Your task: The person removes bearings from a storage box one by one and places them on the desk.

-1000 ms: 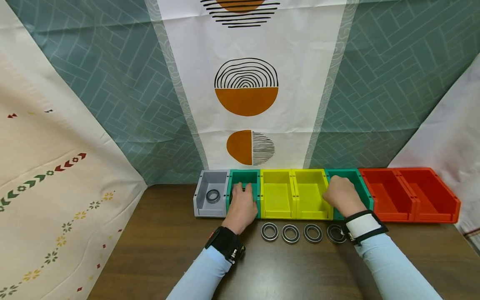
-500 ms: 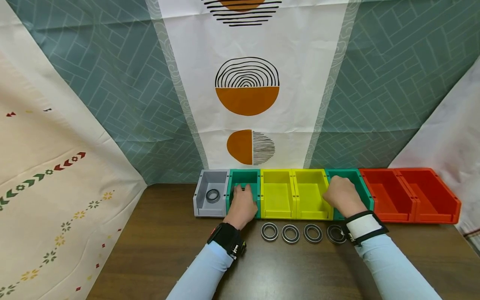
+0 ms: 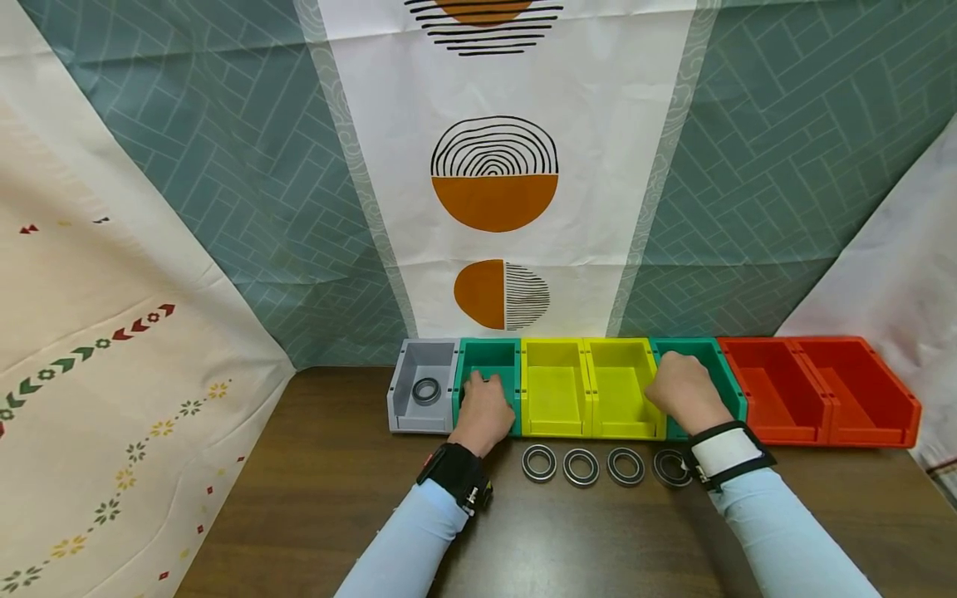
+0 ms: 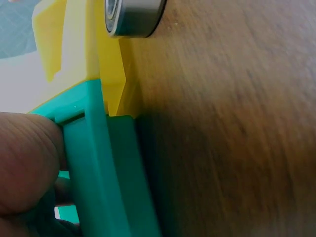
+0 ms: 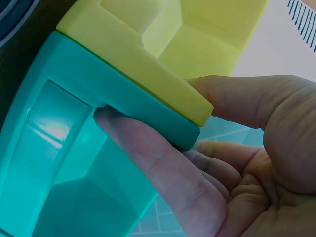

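My left hand (image 3: 484, 415) reaches into the left green bin (image 3: 489, 347) in the head view, fingers bent down inside it. Whether those fingers hold anything is hidden. The left wrist view has the thumb (image 4: 29, 163) against the inside of that bin's wall (image 4: 101, 163). With my right hand (image 3: 684, 390) I pinch the adjoining walls of a yellow bin (image 5: 133, 64) and the right green bin (image 5: 118, 91), thumb on the yellow side, forefinger on the green. A bearing (image 3: 426, 402) lies in the grey bin (image 3: 419, 425) at the left end.
Several bearings stand in a row before the bins, including one at the left (image 3: 526, 463) and one by my right wrist (image 3: 658, 469). Two red bins (image 3: 803, 432) close the row on the right. A patterned cloth (image 3: 583, 208) hangs behind the wooden table (image 3: 299, 498).
My left fingers have drawn closer together and sunk slightly inside the green bin. The right hand keeps its hold on the bin walls, and the row of bearings stays put.
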`<state>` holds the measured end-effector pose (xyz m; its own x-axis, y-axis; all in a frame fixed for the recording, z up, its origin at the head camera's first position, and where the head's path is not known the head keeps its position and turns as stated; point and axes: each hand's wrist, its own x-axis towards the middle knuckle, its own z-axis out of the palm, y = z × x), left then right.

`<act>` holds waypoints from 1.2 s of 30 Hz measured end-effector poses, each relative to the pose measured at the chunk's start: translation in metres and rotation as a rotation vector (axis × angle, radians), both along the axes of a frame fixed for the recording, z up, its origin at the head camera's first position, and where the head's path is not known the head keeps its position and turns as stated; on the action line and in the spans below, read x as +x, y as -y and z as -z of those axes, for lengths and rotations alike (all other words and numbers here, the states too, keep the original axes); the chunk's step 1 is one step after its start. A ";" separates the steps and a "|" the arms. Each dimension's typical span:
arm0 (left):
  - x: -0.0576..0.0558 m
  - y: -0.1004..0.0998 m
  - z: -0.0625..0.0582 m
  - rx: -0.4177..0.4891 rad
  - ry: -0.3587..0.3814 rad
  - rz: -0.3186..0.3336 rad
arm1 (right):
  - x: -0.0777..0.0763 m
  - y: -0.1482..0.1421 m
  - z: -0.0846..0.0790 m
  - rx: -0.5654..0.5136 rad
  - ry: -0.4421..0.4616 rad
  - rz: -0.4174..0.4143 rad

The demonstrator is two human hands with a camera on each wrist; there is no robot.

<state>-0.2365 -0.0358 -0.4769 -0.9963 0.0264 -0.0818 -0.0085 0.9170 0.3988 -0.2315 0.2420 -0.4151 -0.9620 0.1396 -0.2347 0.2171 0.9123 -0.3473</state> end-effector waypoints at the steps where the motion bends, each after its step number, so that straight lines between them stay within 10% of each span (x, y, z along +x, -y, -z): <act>1: 0.000 0.000 0.000 -0.008 0.006 0.000 | 0.000 0.000 0.000 0.000 0.003 0.001; 26: 0.001 0.000 0.004 -0.174 -0.176 0.097 | 0.001 0.002 -0.006 0.011 0.008 -0.008; 36: 0.008 0.005 0.010 -0.054 -0.199 0.072 | -0.001 0.002 -0.004 0.017 0.008 -0.014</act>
